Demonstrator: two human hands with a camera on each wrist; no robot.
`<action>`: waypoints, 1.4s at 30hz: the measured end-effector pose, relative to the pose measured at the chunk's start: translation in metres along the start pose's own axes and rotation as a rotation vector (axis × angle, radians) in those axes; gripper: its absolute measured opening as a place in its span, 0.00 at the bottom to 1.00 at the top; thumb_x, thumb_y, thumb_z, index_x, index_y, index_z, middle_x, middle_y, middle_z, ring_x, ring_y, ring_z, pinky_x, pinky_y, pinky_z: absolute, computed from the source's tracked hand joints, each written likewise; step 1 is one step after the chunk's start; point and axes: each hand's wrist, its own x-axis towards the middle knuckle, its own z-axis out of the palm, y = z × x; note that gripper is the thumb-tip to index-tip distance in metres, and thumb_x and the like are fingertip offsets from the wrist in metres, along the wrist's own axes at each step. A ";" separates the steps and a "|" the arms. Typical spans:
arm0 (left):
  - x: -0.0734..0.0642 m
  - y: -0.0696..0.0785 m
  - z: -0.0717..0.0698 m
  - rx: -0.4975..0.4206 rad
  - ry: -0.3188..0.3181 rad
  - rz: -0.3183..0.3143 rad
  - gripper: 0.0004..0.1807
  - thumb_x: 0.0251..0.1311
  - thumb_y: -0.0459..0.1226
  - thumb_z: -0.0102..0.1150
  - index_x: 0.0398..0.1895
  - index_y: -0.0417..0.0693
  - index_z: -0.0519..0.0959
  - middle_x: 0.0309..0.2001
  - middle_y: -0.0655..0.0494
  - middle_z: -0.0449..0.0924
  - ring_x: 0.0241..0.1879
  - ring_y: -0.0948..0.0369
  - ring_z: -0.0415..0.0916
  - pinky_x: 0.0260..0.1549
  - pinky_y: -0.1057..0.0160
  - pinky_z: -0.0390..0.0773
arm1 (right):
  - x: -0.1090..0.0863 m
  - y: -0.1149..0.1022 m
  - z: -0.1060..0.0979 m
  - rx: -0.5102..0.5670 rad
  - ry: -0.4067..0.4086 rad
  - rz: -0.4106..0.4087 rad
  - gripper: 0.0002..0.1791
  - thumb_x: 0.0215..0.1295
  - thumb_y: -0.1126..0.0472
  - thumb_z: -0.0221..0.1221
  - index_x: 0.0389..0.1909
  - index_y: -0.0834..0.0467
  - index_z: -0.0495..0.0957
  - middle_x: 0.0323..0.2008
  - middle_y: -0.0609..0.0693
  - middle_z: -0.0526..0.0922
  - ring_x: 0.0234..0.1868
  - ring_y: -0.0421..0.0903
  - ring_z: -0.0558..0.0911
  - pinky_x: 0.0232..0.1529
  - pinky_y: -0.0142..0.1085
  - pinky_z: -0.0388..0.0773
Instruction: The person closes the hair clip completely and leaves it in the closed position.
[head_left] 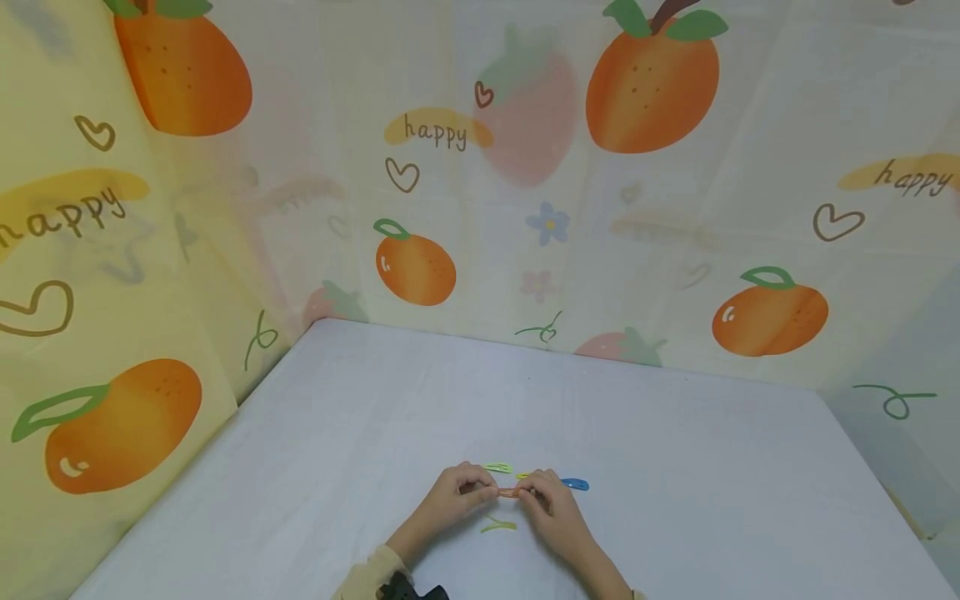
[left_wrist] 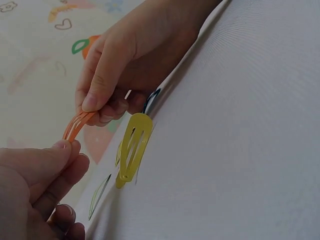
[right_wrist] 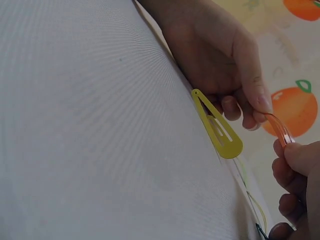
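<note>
An orange snap hair clip [head_left: 507, 492] is held up between both hands, bent in a slight arc. My left hand [head_left: 457, 493] pinches one end between thumb and fingers. At the other end, my right hand [head_left: 553, 505] pinches it the same way; the left wrist view shows the slotted middle of the clip between the two thumbs. On the table nearer the body lies a yellow hair clip [left_wrist: 135, 147], its strips spread apart in the head view.
Beyond the hands, a light green hair clip [head_left: 498, 468] lies on the white table [head_left: 360, 433]. Another yellow clip [head_left: 522, 476] is partly hidden by the right hand, with a blue clip [head_left: 576, 484] to its right. Fruit-printed cloth [head_left: 337, 108] hangs around the table.
</note>
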 end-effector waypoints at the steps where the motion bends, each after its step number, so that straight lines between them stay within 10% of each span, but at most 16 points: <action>1: 0.000 0.000 0.000 -0.004 -0.001 -0.005 0.04 0.52 0.31 0.60 0.27 0.36 0.80 0.29 0.51 0.78 0.26 0.68 0.61 0.28 0.69 0.64 | 0.000 0.000 0.000 -0.004 0.003 0.007 0.06 0.50 0.77 0.58 0.25 0.65 0.75 0.24 0.52 0.76 0.25 0.47 0.68 0.27 0.33 0.63; 18: -0.001 0.001 -0.001 -0.029 -0.006 -0.016 0.04 0.52 0.28 0.59 0.27 0.32 0.78 0.24 0.57 0.72 0.26 0.69 0.61 0.27 0.70 0.65 | -0.013 0.040 0.011 -0.079 0.057 -0.062 0.17 0.42 0.70 0.68 0.34 0.55 0.77 0.30 0.42 0.75 0.30 0.43 0.70 0.29 0.29 0.65; 42: 0.002 0.000 0.001 -0.045 -0.017 -0.043 0.05 0.54 0.31 0.58 0.30 0.35 0.80 0.24 0.60 0.72 0.25 0.68 0.63 0.26 0.71 0.65 | -0.013 0.043 0.011 -0.111 0.082 -0.032 0.14 0.42 0.67 0.68 0.32 0.53 0.79 0.29 0.37 0.74 0.29 0.41 0.70 0.27 0.30 0.66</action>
